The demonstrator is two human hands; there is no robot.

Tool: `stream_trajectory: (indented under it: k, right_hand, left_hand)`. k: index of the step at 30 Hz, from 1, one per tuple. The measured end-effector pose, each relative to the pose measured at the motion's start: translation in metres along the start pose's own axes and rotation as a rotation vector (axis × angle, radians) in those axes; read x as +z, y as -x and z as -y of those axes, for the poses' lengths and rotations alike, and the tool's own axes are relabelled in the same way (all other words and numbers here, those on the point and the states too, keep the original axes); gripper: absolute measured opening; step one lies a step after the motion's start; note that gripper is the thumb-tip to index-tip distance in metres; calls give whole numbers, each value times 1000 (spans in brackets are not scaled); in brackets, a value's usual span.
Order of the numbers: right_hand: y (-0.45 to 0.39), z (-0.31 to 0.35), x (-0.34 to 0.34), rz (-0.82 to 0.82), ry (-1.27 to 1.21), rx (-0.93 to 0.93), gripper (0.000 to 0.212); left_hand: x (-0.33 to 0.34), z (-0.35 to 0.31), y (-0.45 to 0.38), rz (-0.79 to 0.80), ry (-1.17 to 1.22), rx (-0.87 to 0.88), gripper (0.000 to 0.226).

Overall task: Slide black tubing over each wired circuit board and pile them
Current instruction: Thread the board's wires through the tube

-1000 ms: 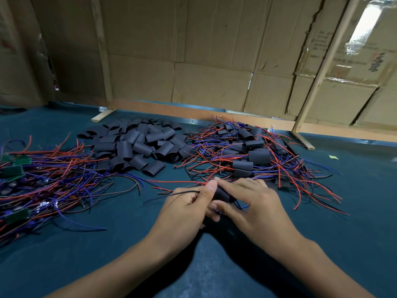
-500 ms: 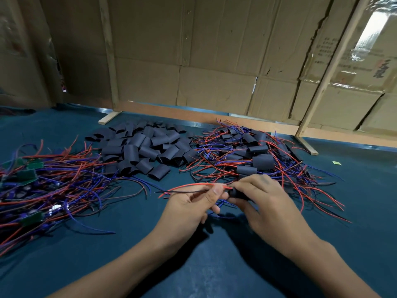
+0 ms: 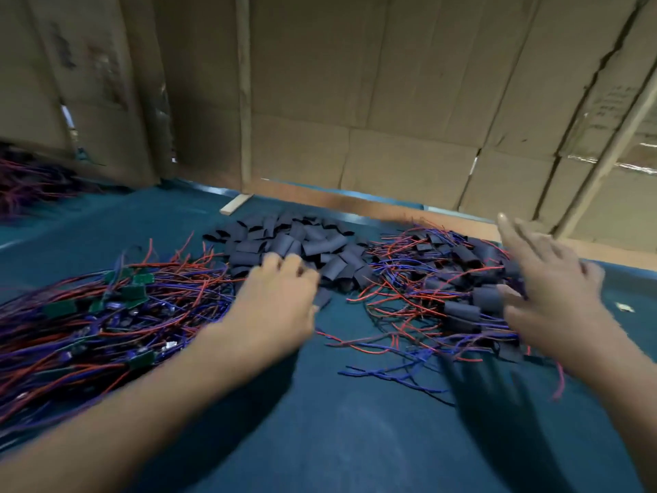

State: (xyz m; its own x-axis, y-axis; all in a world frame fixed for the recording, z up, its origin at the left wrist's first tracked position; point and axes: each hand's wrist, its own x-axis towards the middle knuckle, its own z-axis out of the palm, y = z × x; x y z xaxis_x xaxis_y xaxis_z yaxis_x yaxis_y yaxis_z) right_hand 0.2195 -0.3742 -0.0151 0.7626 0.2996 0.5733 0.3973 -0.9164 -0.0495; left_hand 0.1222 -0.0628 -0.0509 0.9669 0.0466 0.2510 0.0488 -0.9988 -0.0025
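Change: half a second ago both hands met at the table's middle, pinching one tubed board; now they have parted and that board is no longer held.
Left hand (image 3: 275, 300): fingers curled down on the near edge of the loose black tubing pile (image 3: 298, 243); whether it grips a piece cannot be told.
Right hand (image 3: 554, 290): fingers (image 3: 512, 231) spread, empty, over the finished pile (image 3: 458, 279).
Finished pile: tubes lie flat, axes mixed, wires trailing toward the person.
Bare boards (image 3: 106, 314): heaped on the left of the table (image 3: 337, 439).

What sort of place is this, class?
Probably a small electronics assembly workshop: a pile of bare wired circuit boards, a heap of cut black tubing and sleeved boards on a workbench walled with cardboard.
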Motion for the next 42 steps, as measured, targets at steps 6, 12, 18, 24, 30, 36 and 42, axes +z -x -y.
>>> stream_trajectory:
  k: [6,12,18,24,30,36,42]
  right_hand:
    - [62,96,54,-192,-323,-416,50]
    - [83,111,70,-176,-422,-562,39]
    - [87,110,70,-145,-484,-477,37]
    - [87,107,70,-160,-499,-455,35]
    - [89,113,66,-215,-670,-299,29]
    - [88,115,64,-130,-868,-248,49]
    - [88,101,68,39,-626,-363,54]
  left_hand:
    - [-7,81,-21,374,-28,-237,30]
    - [-14,89,-29,226,-54,-193,15]
    - [2,77,-35,365,-152,-173,47]
    - [3,64,-45,276,-249,62,24]
    - [-16,43,-34,101,201,58,13]
    - [1,-39,22,-3,1057,37,21]
    - [18,-48,29,94,1394,-252,32]
